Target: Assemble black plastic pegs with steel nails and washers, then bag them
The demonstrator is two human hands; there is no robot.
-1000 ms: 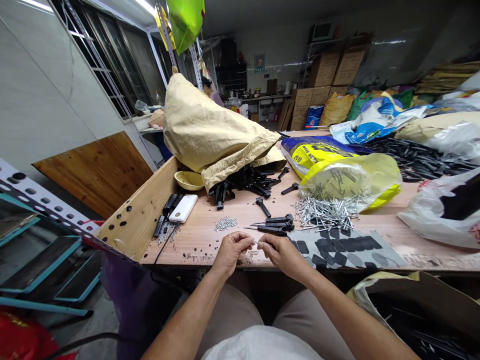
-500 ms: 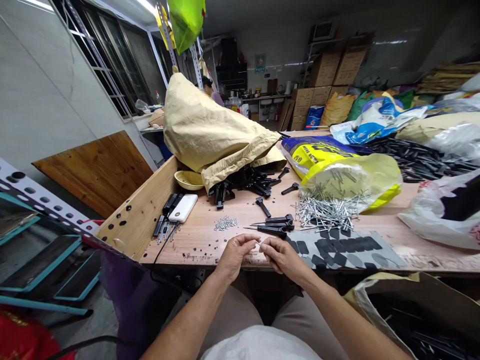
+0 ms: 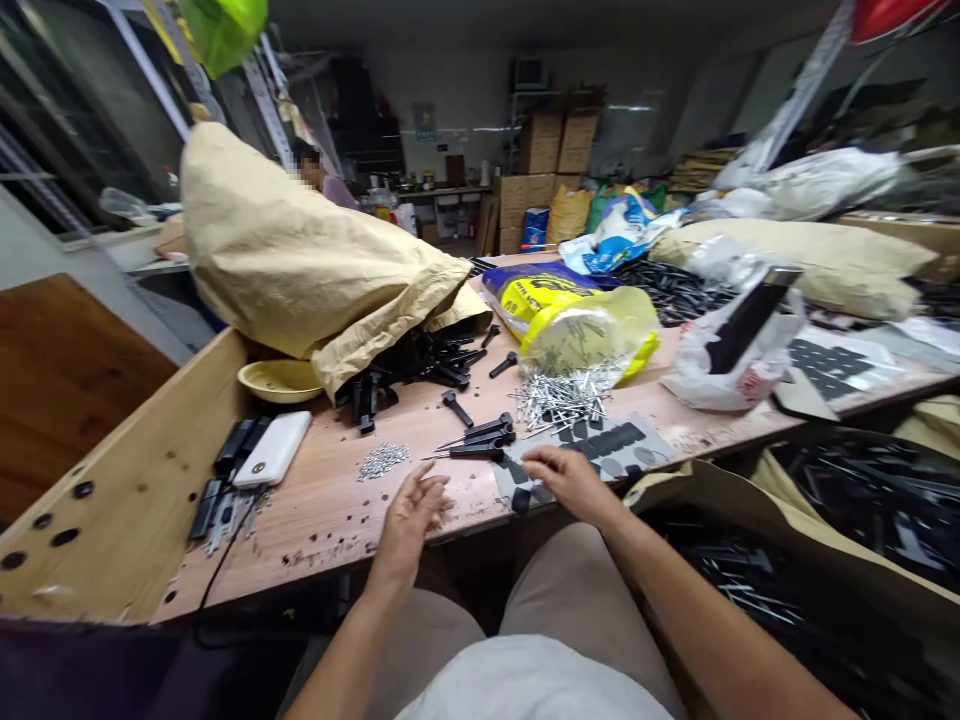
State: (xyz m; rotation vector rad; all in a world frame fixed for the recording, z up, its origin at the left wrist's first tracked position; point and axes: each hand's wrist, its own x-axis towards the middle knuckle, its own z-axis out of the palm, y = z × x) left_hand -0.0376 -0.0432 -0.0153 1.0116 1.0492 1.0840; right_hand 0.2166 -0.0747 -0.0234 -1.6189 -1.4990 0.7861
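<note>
My left hand (image 3: pixel 411 512) is over the table's front edge, its fingers apart and nothing visible in them. My right hand (image 3: pixel 574 482) hovers at a grey sheet (image 3: pixel 649 447) that carries black pads (image 3: pixel 616 438). Its fingers are loosely bent, and I see nothing between them. Just beyond the hands lie several black tools with thin metal shafts (image 3: pixel 480 440). Left of these is a little heap of small silvery parts (image 3: pixel 383 461). Many thin metal rods (image 3: pixel 562 398) spill out of a yellow and blue bag (image 3: pixel 581 330).
A large tan sack (image 3: pixel 315 260) spills black plastic parts (image 3: pixel 442 360). At the left stand a yellow bowl (image 3: pixel 279 382), a white power bank (image 3: pixel 274 450) with a cable, and a wooden side board (image 3: pixel 150 480). Open sacks (image 3: pixel 750 490) of black parts stand at the right. Another person (image 3: pixel 334 185) is in the background.
My hands have come apart; before, they met, pinching a thin pale piece that I no longer see. The left hand has opened, the right is over the grey sheet. My view has turned right.
</note>
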